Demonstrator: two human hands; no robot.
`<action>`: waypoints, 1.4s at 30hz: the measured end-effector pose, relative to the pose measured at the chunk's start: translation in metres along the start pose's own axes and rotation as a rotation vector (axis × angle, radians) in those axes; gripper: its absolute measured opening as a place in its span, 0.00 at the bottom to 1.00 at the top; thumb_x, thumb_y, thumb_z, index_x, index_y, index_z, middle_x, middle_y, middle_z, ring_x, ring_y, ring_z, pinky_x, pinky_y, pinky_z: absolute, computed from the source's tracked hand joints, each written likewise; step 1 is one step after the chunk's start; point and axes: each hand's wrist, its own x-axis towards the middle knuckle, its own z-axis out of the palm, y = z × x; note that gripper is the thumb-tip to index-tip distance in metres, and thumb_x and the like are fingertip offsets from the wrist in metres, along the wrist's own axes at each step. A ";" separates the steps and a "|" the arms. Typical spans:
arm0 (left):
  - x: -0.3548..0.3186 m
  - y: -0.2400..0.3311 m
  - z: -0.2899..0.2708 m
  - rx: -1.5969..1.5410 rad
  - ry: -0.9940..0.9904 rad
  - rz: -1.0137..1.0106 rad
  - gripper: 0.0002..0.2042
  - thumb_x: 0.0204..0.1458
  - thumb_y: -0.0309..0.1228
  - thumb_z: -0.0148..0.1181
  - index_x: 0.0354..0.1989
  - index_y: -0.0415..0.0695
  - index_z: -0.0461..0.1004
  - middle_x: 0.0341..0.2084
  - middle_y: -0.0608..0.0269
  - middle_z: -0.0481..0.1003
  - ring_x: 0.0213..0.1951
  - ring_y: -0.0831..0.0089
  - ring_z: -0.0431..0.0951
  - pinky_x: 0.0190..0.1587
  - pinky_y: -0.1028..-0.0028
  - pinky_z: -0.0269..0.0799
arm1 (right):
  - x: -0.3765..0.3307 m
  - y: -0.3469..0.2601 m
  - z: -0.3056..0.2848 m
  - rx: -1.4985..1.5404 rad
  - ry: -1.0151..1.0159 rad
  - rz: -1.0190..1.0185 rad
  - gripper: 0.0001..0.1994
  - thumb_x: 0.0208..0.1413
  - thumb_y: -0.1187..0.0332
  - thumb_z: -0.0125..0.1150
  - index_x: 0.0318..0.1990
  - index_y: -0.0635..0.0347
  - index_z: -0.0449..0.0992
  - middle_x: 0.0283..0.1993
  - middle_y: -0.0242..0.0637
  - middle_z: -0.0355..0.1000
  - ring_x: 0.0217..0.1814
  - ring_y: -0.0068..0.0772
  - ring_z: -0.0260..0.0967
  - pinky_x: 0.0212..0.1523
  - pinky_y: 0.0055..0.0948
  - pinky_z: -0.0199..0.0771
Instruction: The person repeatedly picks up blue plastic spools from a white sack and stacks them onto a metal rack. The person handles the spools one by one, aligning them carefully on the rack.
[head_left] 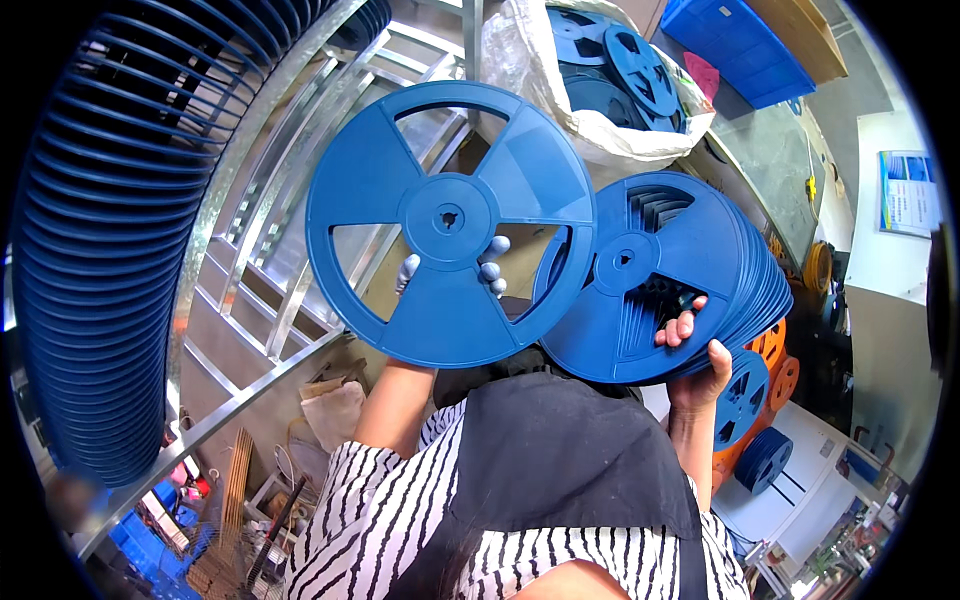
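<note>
Facing me is a large blue plastic reel (445,315) with a small hub hole and three wedge-shaped windows. My left hand (492,268), in a glove with grey fingertips, grips it from behind; its fingertips show through the windows while the palm is hidden. To the right, a thick row of matching blue reels (700,235) stands tilted, face on to me. My right hand (700,372) is bare and closed on the rim of the front reel, fingers coming through a window and thumb outside. The held reel overlaps the left edge of that row.
A long curved row of blue reels (105,260) lines a metal frame (275,290) on the left. Behind are a white sack (610,145) of reels and a blue crate (740,50). Orange reels (784,385) and a white table (800,480) stand at right.
</note>
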 end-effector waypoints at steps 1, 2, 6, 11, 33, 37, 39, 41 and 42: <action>0.001 -0.002 0.002 -0.017 -0.004 -0.005 0.39 0.49 0.49 0.61 0.65 0.40 0.54 0.55 0.42 0.66 0.44 0.60 0.76 0.49 0.61 0.75 | -0.002 0.000 -0.002 0.006 -0.009 -0.004 0.32 0.40 0.57 0.63 0.54 0.58 0.62 0.33 0.36 0.68 0.36 0.33 0.68 0.46 0.38 0.69; 0.002 -0.003 0.002 -0.035 -0.009 -0.010 0.39 0.49 0.49 0.60 0.66 0.41 0.54 0.55 0.42 0.66 0.44 0.60 0.76 0.49 0.61 0.75 | -0.003 0.000 -0.003 0.013 -0.018 -0.008 0.31 0.40 0.57 0.63 0.54 0.58 0.62 0.33 0.36 0.68 0.36 0.33 0.68 0.46 0.37 0.69; 0.002 0.001 -0.007 -0.059 -0.051 -0.025 0.37 0.51 0.47 0.60 0.66 0.41 0.54 0.57 0.44 0.64 0.46 0.59 0.75 0.52 0.60 0.74 | -0.007 0.004 -0.004 0.031 -0.059 -0.016 0.30 0.40 0.58 0.63 0.52 0.58 0.63 0.32 0.34 0.67 0.34 0.31 0.66 0.44 0.36 0.68; 0.011 -0.007 -0.006 0.003 -0.044 -0.020 0.38 0.50 0.47 0.61 0.65 0.37 0.54 0.57 0.44 0.63 0.47 0.59 0.74 0.48 0.62 0.77 | -0.017 0.003 -0.010 0.111 -0.061 -0.039 0.28 0.40 0.59 0.63 0.50 0.58 0.63 0.28 0.31 0.64 0.30 0.29 0.63 0.41 0.33 0.66; 0.012 -0.016 -0.003 0.078 -0.117 0.057 0.43 0.44 0.46 0.68 0.66 0.41 0.52 0.58 0.44 0.63 0.52 0.56 0.71 0.55 0.59 0.72 | -0.034 0.003 -0.019 0.140 -0.175 -0.057 0.24 0.44 0.55 0.67 0.43 0.54 0.62 0.22 0.24 0.62 0.23 0.21 0.62 0.35 0.28 0.66; 0.022 -0.031 0.018 0.201 -0.031 0.054 0.44 0.43 0.47 0.69 0.65 0.42 0.53 0.58 0.49 0.64 0.54 0.61 0.70 0.58 0.64 0.70 | -0.023 0.006 0.000 0.049 -0.142 0.015 0.30 0.41 0.54 0.70 0.49 0.56 0.63 0.31 0.31 0.66 0.35 0.30 0.66 0.45 0.37 0.66; 0.025 -0.041 0.042 0.278 0.038 0.031 0.43 0.43 0.46 0.70 0.65 0.42 0.54 0.59 0.55 0.64 0.57 0.63 0.68 0.60 0.68 0.67 | -0.017 0.010 0.009 -0.025 -0.117 0.034 0.31 0.42 0.59 0.70 0.52 0.58 0.62 0.37 0.34 0.68 0.40 0.34 0.69 0.51 0.37 0.67; 0.030 -0.049 0.048 0.408 0.024 0.089 0.41 0.44 0.43 0.69 0.65 0.42 0.55 0.59 0.56 0.64 0.59 0.64 0.67 0.61 0.69 0.65 | -0.012 0.012 0.026 -0.098 -0.049 0.080 0.32 0.42 0.63 0.70 0.55 0.60 0.62 0.40 0.36 0.70 0.44 0.35 0.70 0.54 0.36 0.66; 0.031 -0.053 0.052 0.476 0.021 0.121 0.40 0.45 0.42 0.69 0.65 0.42 0.56 0.59 0.57 0.63 0.60 0.64 0.66 0.62 0.69 0.65 | -0.006 0.013 0.034 -0.131 -0.038 0.111 0.32 0.42 0.66 0.70 0.55 0.61 0.62 0.41 0.35 0.70 0.45 0.33 0.70 0.55 0.35 0.66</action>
